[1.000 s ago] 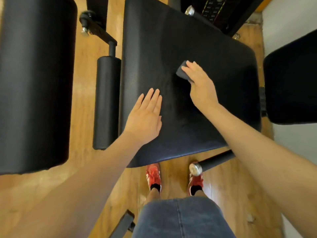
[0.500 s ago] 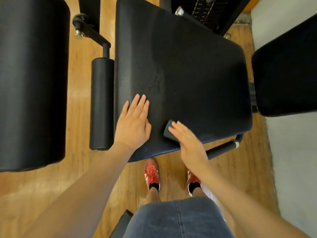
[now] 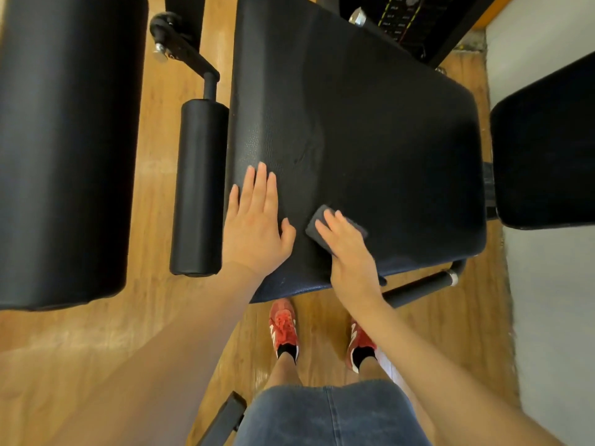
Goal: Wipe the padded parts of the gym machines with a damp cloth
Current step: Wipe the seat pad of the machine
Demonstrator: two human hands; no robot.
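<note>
A wide black padded seat (image 3: 370, 130) fills the middle of the head view. My left hand (image 3: 254, 226) lies flat on its near left part, fingers straight and together. Just to the right, my right hand (image 3: 351, 252) presses a folded dark grey cloth (image 3: 315, 223) onto the pad close to its front edge, with the fingers stretched over the cloth. Most of the cloth is hidden under that hand.
A black roller pad (image 3: 199, 188) on a metal arm hangs left of the seat, and a large black pad (image 3: 64, 149) lies further left. Another black pad (image 3: 547, 149) is at the right. A black bar (image 3: 421, 286) juts out under the seat's front. A weight stack (image 3: 405, 17) stands behind. The floor is wooden.
My right hand has dragged the cloth from the far middle of the seat back to its front edge. My left hand has stayed flat on the pad.
</note>
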